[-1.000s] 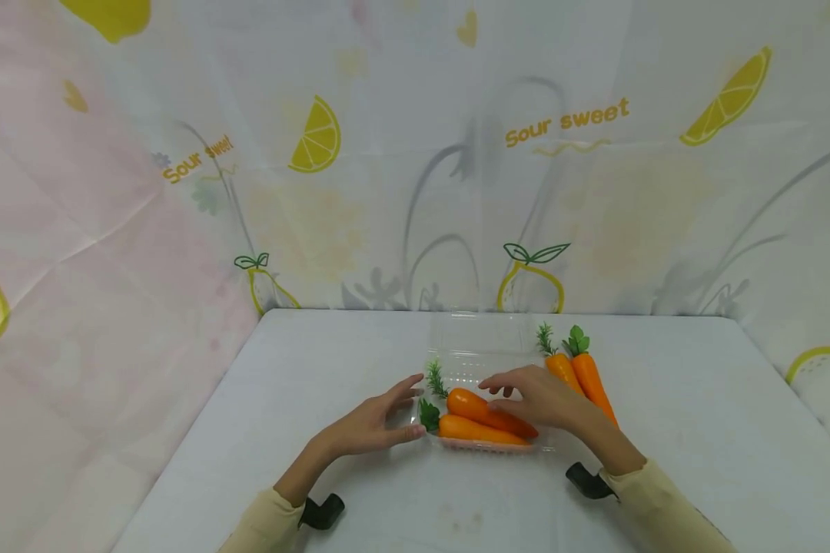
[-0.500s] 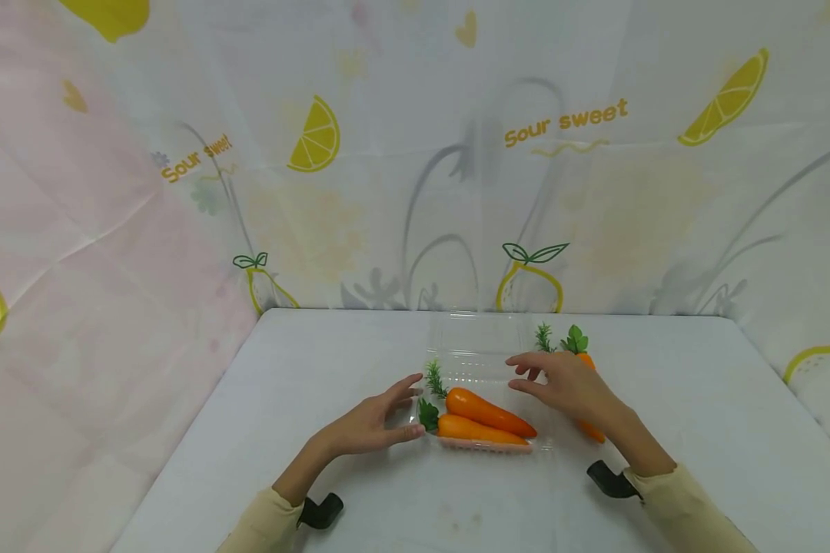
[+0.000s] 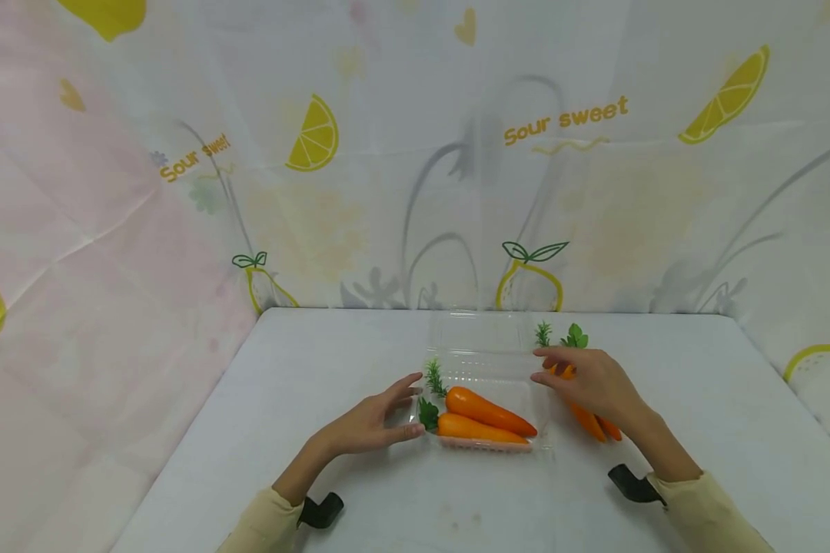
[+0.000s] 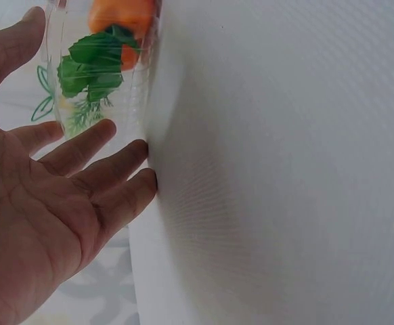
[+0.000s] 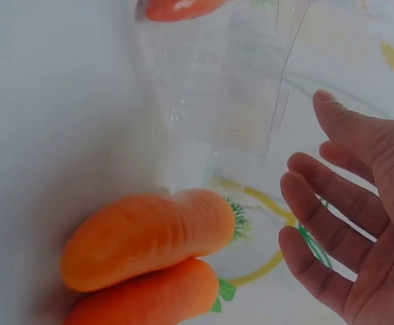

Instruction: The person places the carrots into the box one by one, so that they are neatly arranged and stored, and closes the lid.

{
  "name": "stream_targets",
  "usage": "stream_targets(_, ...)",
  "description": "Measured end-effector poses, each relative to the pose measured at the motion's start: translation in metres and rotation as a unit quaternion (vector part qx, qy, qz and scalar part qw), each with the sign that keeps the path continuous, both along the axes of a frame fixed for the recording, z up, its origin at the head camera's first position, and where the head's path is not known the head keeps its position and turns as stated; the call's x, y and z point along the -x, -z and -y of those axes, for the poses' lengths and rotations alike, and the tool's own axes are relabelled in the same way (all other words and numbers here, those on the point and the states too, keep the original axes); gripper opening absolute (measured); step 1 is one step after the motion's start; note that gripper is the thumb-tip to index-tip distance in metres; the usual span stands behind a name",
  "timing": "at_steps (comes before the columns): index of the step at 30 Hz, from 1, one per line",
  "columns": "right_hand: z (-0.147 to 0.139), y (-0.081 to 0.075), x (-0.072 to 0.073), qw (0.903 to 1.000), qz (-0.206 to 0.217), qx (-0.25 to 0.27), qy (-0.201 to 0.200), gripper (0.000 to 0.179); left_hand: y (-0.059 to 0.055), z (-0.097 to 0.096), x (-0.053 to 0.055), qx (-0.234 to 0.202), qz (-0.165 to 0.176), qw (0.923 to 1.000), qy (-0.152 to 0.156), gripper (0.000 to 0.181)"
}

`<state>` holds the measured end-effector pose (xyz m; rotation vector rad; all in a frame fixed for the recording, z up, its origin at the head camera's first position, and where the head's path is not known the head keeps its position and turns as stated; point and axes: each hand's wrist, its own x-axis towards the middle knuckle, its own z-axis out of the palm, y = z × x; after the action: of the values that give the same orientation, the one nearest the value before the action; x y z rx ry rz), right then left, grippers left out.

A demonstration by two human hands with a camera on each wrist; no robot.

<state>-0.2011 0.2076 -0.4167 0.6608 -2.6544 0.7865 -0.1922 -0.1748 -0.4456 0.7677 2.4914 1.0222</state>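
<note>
Two orange carrots (image 3: 487,411) with green tops lie side by side in a clear plastic box (image 3: 536,399), its lid (image 3: 480,332) folded back behind it. My left hand (image 3: 370,422) is at the box's left side, fingers spread and fingertips right at its wall; the left wrist view shows the bare palm (image 4: 34,217) facing the carrot leaves (image 4: 92,64). My right hand (image 3: 598,384) hovers over two more carrots (image 3: 586,418) right of the box, partly hiding them. In the right wrist view its fingers (image 5: 319,264) are loosely bent, holding nothing, apart from those carrots (image 5: 149,237).
The white table (image 3: 304,361) runs back to a printed cloth (image 3: 387,192) with lemon patterns. A black curved piece (image 3: 321,511) sits at the left wrist and another black piece (image 3: 635,484) at the right wrist.
My right hand has moved right, from above the carrots in the box to above the two carrots beside it. The left hand has stayed in place.
</note>
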Motion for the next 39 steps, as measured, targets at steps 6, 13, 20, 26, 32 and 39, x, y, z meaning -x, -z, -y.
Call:
stream_targets(6, -0.009, 0.004, 0.001, 0.9995, -0.028, 0.006, 0.01, 0.033, 0.0, 0.0, 0.0, 0.004, 0.002, 1.0, -0.003, 0.084)
stream_targets(13, -0.018, 0.006, -0.001, 0.9995, -0.008, 0.004, 0.029, 0.038, 0.0, 0.0, 0.0, 0.006, 0.0, 1.0, -0.004, 0.084)
stream_targets(20, -0.029, 0.007, -0.001, 0.9986, 0.008, -0.007, 0.052, 0.04, 0.0, 0.0, 0.0, 0.003, 0.0, 1.0, -0.006, 0.084)
stream_targets(26, -0.037, 0.008, -0.004, 0.9966, 0.042, -0.013, 0.069, 0.04, 0.001, 0.001, 0.0, 0.0, 0.004, 1.0, -0.006, 0.083)
stream_targets(32, -0.043, 0.009, -0.007, 0.9948, 0.059, -0.022, 0.081, 0.04, 0.0, 0.001, -0.001, -0.003, 0.008, 1.0, -0.004, 0.083)
stream_targets(39, -0.048, 0.008, -0.008, 0.9927, 0.073, -0.036, 0.089, 0.044, 0.0, 0.001, 0.0, -0.002, 0.008, 1.0, -0.002, 0.084)
